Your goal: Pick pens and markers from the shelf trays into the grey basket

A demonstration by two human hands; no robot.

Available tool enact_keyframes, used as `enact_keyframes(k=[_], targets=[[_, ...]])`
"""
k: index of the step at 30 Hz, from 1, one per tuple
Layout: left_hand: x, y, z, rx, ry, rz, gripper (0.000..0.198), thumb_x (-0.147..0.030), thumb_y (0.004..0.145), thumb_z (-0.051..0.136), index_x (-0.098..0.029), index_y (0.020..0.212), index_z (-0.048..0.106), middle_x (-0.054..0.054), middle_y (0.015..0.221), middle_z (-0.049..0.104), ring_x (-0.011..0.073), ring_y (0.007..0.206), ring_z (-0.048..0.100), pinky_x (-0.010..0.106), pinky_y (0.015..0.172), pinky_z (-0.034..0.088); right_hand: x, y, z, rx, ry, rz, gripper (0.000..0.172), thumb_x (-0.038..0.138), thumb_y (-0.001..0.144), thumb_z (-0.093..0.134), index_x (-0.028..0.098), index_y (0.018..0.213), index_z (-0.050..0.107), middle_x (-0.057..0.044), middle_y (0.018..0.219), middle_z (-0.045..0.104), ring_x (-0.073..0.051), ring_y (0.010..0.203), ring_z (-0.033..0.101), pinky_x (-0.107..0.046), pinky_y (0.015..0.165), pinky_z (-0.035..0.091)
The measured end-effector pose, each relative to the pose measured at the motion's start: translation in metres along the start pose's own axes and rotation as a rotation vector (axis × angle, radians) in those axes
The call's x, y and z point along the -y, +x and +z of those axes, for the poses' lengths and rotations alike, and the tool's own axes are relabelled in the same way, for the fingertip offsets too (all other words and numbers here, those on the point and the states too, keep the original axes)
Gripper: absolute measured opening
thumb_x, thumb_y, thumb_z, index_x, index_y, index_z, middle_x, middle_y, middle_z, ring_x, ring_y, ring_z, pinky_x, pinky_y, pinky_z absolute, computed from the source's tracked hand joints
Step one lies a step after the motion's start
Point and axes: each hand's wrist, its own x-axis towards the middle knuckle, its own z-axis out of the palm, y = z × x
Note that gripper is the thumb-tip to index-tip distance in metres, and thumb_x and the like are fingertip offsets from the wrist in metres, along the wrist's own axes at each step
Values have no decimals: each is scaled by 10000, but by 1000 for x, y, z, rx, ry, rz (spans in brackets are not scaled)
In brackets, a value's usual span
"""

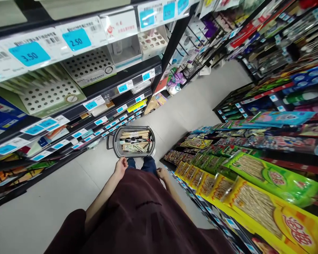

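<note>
My left hand (121, 166) hangs beside my left leg with its fingers curled in and nothing visible in them. On my other side, my right hand (162, 173) hangs by my right leg near the snack shelf, fingers bent, with nothing seen in it. In front of my feet stands a dark grey shopping basket (118, 151) on the floor, apart from both hands. Inside it lie several pens (134, 140) or similar slim sticks, with light-coloured boxes among them. The basket's handle (109, 141) is folded out to the left.
On the left runs a stationery shelf with price tags (76, 38) and perforated pen boxes (50, 93). Yellow snack bags (257, 201) and green snack bags (267, 173) stick out on the right. The tiled floor (185, 109) continues ahead between the shelves.
</note>
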Motion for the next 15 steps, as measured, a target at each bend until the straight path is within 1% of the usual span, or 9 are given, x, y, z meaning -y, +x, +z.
enact_keyframes(k=[2,5,11,15], targets=[[-1,5,7,-14,39,12,184,-241,700,659,-175,653,494,-76,504,418,48,428,377,172,429,296,-3,3,-8,19,42,16,272,350,934,611,149,1116,632,-55,1125,651,-230,1008,644,-410,856,551],[-4,16,25,-32,111,36,171,-253,698,646,-174,647,503,-71,500,429,54,434,382,177,436,303,-8,9,-16,42,100,45,276,352,934,609,148,1119,632,-54,1135,647,-237,1017,640,-413,864,547],[-15,51,78,-47,278,121,130,-257,699,618,-173,660,526,-58,512,465,68,447,402,184,447,323,-18,28,-20,99,165,80,294,361,928,616,149,1131,631,-48,1140,644,-250,1023,639,-412,864,548],[-12,85,113,-50,414,211,109,-250,690,638,-184,714,555,-50,535,518,80,455,436,182,451,321,-19,58,-14,150,151,83,304,350,936,607,152,1166,614,-63,1173,638,-239,1033,637,-424,874,546]])
